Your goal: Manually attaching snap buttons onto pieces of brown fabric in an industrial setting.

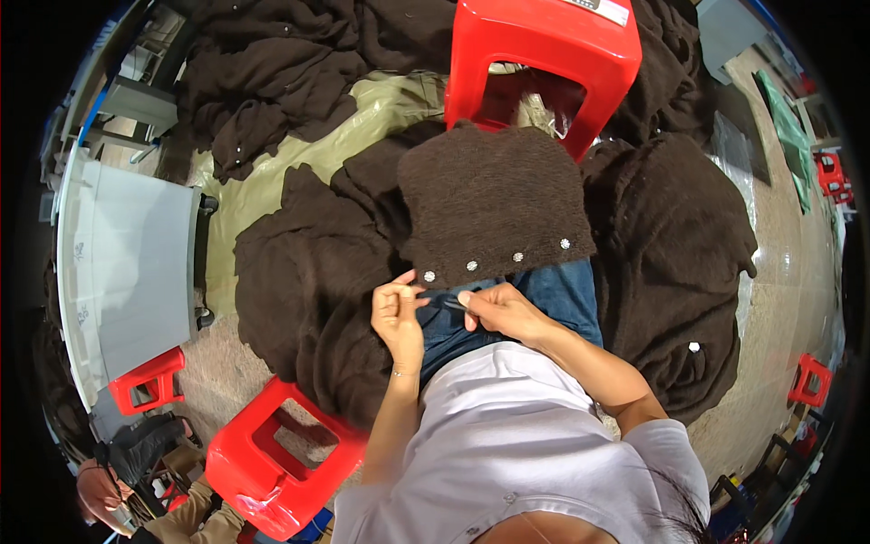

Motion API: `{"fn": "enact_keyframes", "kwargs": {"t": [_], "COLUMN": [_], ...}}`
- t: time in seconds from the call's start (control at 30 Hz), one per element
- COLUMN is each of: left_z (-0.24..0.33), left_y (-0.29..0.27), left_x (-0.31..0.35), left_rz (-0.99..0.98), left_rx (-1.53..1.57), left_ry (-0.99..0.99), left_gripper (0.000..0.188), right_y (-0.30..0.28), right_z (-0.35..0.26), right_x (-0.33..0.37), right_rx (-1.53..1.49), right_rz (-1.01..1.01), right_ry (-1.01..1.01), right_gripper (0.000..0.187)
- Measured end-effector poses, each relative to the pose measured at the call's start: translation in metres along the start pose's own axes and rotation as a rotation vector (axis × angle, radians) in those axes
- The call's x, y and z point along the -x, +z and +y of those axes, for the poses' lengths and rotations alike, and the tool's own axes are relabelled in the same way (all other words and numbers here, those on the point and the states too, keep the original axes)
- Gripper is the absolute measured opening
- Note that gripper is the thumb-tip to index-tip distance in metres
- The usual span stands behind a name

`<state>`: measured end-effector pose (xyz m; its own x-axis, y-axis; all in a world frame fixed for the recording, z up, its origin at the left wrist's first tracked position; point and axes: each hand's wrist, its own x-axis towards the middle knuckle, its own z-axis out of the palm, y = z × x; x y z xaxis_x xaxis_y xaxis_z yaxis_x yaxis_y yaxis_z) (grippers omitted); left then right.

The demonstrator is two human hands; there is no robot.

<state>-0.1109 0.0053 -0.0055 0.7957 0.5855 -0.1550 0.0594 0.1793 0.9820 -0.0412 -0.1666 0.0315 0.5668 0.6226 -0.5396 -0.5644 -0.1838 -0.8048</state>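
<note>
A dark brown fuzzy knit garment (494, 204) lies spread over my lap, with several shiny round buttons along its near edge. My left hand (397, 313) pinches that edge by the leftmost button (429, 276). My right hand (500, 311) is closed on a small dark slim tool (453, 305), its tip pointing toward my left fingers. The two hands almost touch, just below the garment's hem and over my blue jeans (557, 295).
Heaps of the same brown knitwear (675, 263) lie on both sides and at the back (299, 63) on yellowish plastic sheeting (272, 177). A red plastic stool (539, 54) stands ahead, another (276, 462) at lower left. A white bin (127, 272) is left. Another person's arm (100, 490) shows at bottom left.
</note>
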Motion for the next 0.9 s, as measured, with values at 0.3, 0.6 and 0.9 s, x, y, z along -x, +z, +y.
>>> {"fn": "enact_keyframes", "kwargs": {"t": [0.3,0.6,0.9], "left_z": [0.024,0.011,0.008], "left_y": [0.034,0.051,0.048], "left_x": [0.001,0.003,0.004], "left_rz": [-0.100,-0.178,-0.191], "left_rx": [-0.634,-0.768,-0.759], "left_ry": [0.755,0.585,0.582], "left_gripper": [0.013,0.037,0.017], "right_y": [-0.034,-0.035,-0.027], "right_z": [0.011,0.014,0.020], "right_x": [0.026,0.023,0.004], "right_rx": [-0.456,-0.393,-0.093], "right_rz": [0.422,0.399,0.470], "right_ry": [-0.050,-0.025,-0.415], "right_gripper": [0.058,0.060,0.020]}}
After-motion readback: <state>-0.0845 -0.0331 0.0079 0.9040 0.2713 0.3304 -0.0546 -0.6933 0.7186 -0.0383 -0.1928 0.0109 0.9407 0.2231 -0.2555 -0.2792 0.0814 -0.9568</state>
